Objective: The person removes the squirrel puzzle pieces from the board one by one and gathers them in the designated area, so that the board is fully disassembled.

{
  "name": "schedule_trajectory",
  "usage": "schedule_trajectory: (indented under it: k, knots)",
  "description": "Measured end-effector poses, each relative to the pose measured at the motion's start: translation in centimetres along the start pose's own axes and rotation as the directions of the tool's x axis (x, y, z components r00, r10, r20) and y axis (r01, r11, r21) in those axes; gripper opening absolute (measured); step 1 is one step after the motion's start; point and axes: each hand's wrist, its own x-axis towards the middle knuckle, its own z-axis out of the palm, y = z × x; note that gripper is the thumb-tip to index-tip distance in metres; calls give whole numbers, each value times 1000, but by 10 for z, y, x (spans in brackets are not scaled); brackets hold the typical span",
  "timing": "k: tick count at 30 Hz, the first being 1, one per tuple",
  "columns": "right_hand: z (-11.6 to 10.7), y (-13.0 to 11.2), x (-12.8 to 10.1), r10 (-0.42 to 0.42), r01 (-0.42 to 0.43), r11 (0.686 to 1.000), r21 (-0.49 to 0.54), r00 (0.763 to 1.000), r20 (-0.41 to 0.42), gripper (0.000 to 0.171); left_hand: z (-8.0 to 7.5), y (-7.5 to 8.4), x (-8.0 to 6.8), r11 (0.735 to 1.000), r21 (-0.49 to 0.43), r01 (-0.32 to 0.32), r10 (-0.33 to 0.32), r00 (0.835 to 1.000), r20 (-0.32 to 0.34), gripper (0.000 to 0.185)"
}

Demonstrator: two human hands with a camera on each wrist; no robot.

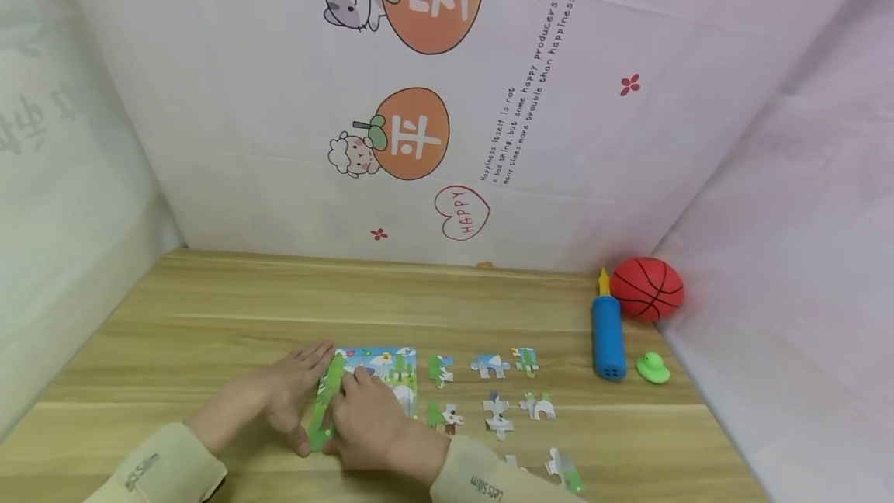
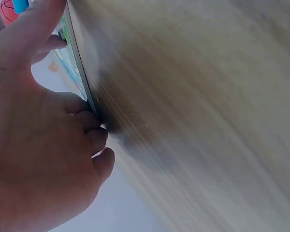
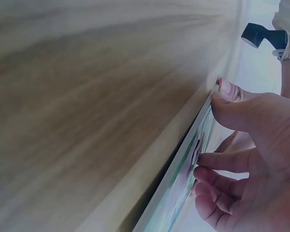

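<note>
A flat picture puzzle board (image 1: pixel 324 410), with green grass and blue sky printed on it, lies on the wooden table between both hands. My left hand (image 1: pixel 296 386) holds the board's left side, its thumb at the near left corner and its fingers along the edge. Over the board's picture is my right hand (image 1: pixel 370 418), its bent fingers on a puzzle piece (image 3: pixel 195 153) that stands slightly proud of the surface. The right thumb rests near the board's rim (image 3: pixel 171 169). Most of that piece is hidden under the fingers in the head view.
Several loose puzzle pieces (image 1: pixel 498 415) lie right of the board, some partly behind the right sleeve (image 1: pixel 475 472). Farther right are a blue pump (image 1: pixel 608 340) with a yellow nozzle, a red ball (image 1: pixel 647 289) and a green toy duck (image 1: pixel 653 368). Printed cloth (image 1: pixel 293 138) hangs behind.
</note>
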Motion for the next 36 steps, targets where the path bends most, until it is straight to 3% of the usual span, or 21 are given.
schedule_trajectory:
  k: [8, 15, 23, 26, 30, 33, 36]
  knots:
    - [-1, 0, 0, 30, -29, 999, 38, 999, -19, 49, -1, 2, 2, 1000, 11, 11, -12, 1000, 14, 143]
    - [-4, -1, -8, -44, 67, 978, 199, 992, -120, 22, -1, 0, 3, 1000, -11, 19, -19, 1000, 17, 145]
    - [-14, 9, -25, -6, 61, 950, 305, 984, -179, 18, 0, 1, 6, 1000, 18, 14, -14, 1000, 13, 145]
    - [-19, 25, -39, 11, 66, 923, 380, 980, -196, 18, 1, 1, 6, 999, 31, 15, -16, 1000, 9, 145]
    - [-25, 51, -60, -7, 107, 845, 525, 982, -189, 14, 1, 0, 5, 999, 43, 11, -12, 1000, 6, 144]
    - [-26, 68, -78, -7, 91, 789, 608, 990, -141, 8, -1, 1, 4, 999, 49, 7, -7, 1000, 7, 143]
    - [-20, 82, -97, -20, 63, 768, 638, 997, -75, 4, 0, 2, 5, 999, 48, 3, -3, 1000, 12, 143]
